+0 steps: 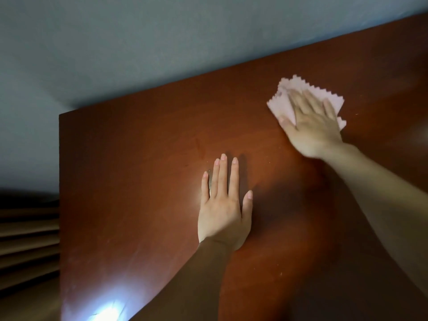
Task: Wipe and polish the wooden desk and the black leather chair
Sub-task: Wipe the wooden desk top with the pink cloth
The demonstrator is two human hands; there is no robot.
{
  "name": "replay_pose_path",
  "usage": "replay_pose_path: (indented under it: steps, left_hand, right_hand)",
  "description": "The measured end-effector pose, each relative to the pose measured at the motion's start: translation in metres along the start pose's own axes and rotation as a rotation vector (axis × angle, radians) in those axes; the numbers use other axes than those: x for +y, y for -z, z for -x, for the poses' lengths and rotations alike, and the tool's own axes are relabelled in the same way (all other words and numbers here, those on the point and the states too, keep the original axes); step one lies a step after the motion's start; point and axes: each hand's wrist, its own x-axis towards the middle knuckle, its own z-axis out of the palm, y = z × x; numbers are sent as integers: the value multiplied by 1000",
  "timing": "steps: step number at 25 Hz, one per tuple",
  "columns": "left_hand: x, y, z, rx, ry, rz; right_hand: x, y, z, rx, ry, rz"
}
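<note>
Dim, warm indoor light. Hard white glare patch on the desk [143, 158] at its bottom-left edge, with a softer sheen beside the left hand [221, 212]. Left hand is sharp and casts a soft shadow to its right. Right hand [311, 128] and forearm are smeared with blur. Wide-angle skew tilts the desk edges; lower-left corner is dark and soft.

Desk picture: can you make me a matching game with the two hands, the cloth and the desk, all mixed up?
Things:
1. left hand
2. right hand
3. cloth
4. desk

What fits:
A. pale pink with zigzag edges
B. reddish-brown wood
C. lies flat on the bare wood, fingers straight
D. presses down on the cloth

Right pairs: 1-C, 2-D, 3-A, 4-B
</note>
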Motion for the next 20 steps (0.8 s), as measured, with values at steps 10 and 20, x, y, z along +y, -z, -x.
replay_pose_path:
  steps: [10,20]
  left_hand:
    - [-1,0,1,-14,10,22]
    - [0,8,6,104,-50,377]
  right_hand:
    - [-13,8,-33,30,-12,-44]
    - [-65,-29,89,61,112,-9]
